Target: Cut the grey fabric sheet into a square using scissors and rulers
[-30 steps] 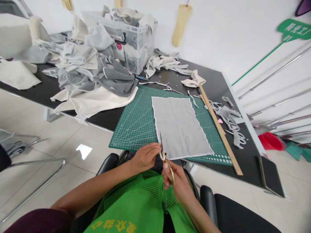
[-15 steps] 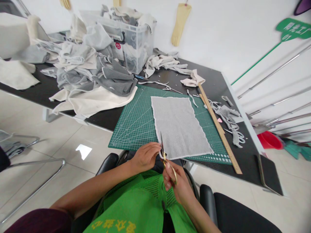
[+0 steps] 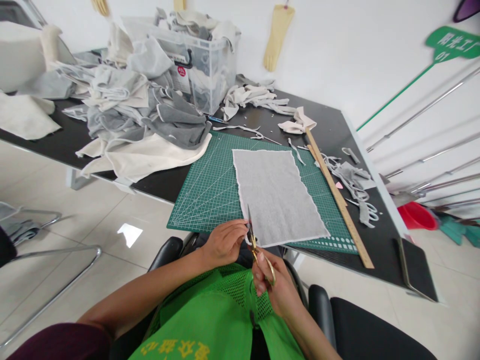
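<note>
Here, right hand (image 3: pixel 273 275) closed round scissors (image 3: pixel 253 242); left hand (image 3: pixel 225 242) closed on grey cloth (image 3: pixel 279 195)

2 hands (image 3: pixel 245 255) with scissors (image 3: pixel 253 245); grey cloth (image 3: pixel 279 195)

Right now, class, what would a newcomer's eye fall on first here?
Probably the bright green garment, bottom centre. Above it, gold-handled scissors in the right hand meet the near left corner of the pale grey cloth on a green mat. A heap of grey and cream fabric lies on the table's left side.
</note>
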Available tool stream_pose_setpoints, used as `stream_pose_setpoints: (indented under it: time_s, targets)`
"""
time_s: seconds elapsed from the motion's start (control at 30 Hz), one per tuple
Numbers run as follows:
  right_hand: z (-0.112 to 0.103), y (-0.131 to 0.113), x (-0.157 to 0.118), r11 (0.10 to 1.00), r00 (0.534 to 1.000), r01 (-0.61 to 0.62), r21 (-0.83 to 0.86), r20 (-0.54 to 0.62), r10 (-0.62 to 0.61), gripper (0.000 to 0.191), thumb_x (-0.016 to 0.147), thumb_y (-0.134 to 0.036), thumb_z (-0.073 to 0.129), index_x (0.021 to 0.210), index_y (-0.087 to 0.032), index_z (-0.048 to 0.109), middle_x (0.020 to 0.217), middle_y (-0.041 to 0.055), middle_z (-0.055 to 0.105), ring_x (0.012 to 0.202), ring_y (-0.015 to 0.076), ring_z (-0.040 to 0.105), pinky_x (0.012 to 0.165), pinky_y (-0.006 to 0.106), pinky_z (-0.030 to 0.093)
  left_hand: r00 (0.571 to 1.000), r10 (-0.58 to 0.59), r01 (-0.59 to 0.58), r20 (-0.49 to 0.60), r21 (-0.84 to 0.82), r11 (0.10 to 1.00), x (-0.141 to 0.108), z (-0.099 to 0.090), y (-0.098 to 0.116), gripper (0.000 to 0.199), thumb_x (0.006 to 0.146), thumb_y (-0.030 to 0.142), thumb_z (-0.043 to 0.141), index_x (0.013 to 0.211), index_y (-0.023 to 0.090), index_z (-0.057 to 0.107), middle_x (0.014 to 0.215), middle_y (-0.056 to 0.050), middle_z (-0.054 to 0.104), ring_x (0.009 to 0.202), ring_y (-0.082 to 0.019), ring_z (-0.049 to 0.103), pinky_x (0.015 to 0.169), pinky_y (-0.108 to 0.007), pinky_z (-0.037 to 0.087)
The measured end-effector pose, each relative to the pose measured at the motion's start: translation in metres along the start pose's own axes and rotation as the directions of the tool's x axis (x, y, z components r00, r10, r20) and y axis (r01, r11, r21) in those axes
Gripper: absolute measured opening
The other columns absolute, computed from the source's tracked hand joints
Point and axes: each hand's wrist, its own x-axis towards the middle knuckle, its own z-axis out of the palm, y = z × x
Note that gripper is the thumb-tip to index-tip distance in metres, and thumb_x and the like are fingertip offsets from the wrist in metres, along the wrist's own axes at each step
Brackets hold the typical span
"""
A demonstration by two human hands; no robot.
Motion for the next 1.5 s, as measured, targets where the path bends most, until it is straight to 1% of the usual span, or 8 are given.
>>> stream_pose_setpoints:
  time_s: [0.27,0.47,0.7,0.9,1.07,1.2,1.37,1.5]
  targets:
    - [-0.001,-0.002,-0.001,1.000,1.000,-0.009,0.001,0.002,0.009,0.045,0.092,-0.062,0.065,0.082,-0.019,0.057,0.060,-0.0079,0.041,0.045,0.0064,0.033,0.042,0.020,0.034,1.000,0.004,-0.004,-0.024,-0.001,1.000,-0.001,-0.001,0.000,0.025,0.093,0.006,0.051,0.114,0.015,0.063,0.103,-0.012,0.076,0.114,-0.025,0.072,0.096,-0.041,0.064]
    - [-0.004,-0.002,-0.002,1.000,1.000,-0.027,0.007,0.001,0.027,0.043,0.092,-0.061,0.067,0.094,-0.018,0.062,0.060,-0.0085,0.040,0.044,0.0063,0.032,0.041,0.020,0.034,1.000,0.002,-0.002,-0.021,-0.006,1.000,-0.002,0.000,0.000,0.026,0.090,0.003,0.055,0.112,0.013,0.062,0.103,-0.013,0.075,0.115,-0.024,0.071,0.098,-0.040,0.063]
    - [-0.007,0.001,-0.002,1.000,1.000,-0.001,-0.027,0.023,0.001,0.041,0.094,-0.060,0.064,0.088,-0.019,0.059,0.062,-0.0085,0.039,0.045,0.0062,0.035,0.042,0.020,0.035,1.000,0.022,-0.021,-0.022,0.006,1.000,-0.003,0.000,-0.001,0.026,0.090,0.003,0.054,0.113,0.014,0.062,0.103,-0.013,0.075,0.114,-0.025,0.072,0.097,-0.040,0.063]
    - [-0.006,0.004,-0.002,0.998,0.999,0.024,-0.056,0.042,-0.021,0.043,0.095,-0.060,0.062,0.083,-0.020,0.057,0.062,-0.0087,0.037,0.044,0.0057,0.033,0.041,0.019,0.034,0.999,0.033,-0.032,-0.009,0.012,0.999,-0.003,0.000,-0.002,0.026,0.090,0.004,0.054,0.113,0.013,0.061,0.101,-0.013,0.075,0.114,-0.025,0.072,0.096,-0.040,0.064]
    - [-0.010,0.004,-0.001,0.992,0.997,0.036,-0.121,0.073,-0.027,0.039,0.097,-0.058,0.061,0.094,-0.020,0.060,0.060,-0.0095,0.036,0.044,0.0061,0.033,0.041,0.019,0.036,0.999,0.032,-0.032,-0.016,0.021,0.999,-0.003,0.000,-0.001,0.024,0.091,0.004,0.053,0.112,0.014,0.061,0.099,-0.012,0.075,0.112,-0.025,0.072,0.094,-0.040,0.064]
    - [-0.011,0.002,-0.002,0.987,0.995,0.037,-0.160,0.096,-0.022,0.039,0.096,-0.058,0.062,0.093,-0.019,0.059,0.059,-0.0097,0.036,0.044,0.0060,0.034,0.041,0.019,0.038,1.000,-0.005,0.006,-0.011,0.006,1.000,-0.005,0.000,-0.001,0.024,0.092,0.005,0.052,0.113,0.015,0.060,0.102,-0.013,0.074,0.111,-0.024,0.072,0.093,-0.039,0.064]
    - [-0.009,0.003,-0.006,0.991,0.997,0.014,-0.130,0.074,-0.004,0.040,0.096,-0.058,0.062,0.088,-0.020,0.056,0.061,-0.0092,0.037,0.043,0.0052,0.033,0.040,0.018,0.037,0.990,-0.132,0.130,-0.043,-0.039,0.991,-0.003,-0.001,0.001,0.023,0.095,0.012,0.055,0.117,0.017,0.058,0.109,-0.013,0.069,0.108,-0.023,0.067,0.093,-0.042,0.061]
    - [-0.008,0.004,-0.008,0.993,0.997,0.018,-0.113,0.071,-0.010,0.039,0.097,-0.058,0.062,0.089,-0.020,0.056,0.062,-0.0092,0.037,0.044,0.0054,0.033,0.041,0.018,0.038,0.985,-0.174,0.173,0.012,0.048,0.984,0.003,-0.003,0.004,0.042,0.092,0.023,0.066,0.132,0.014,0.055,0.121,-0.016,0.063,0.116,-0.027,0.061,0.100,-0.048,0.057]
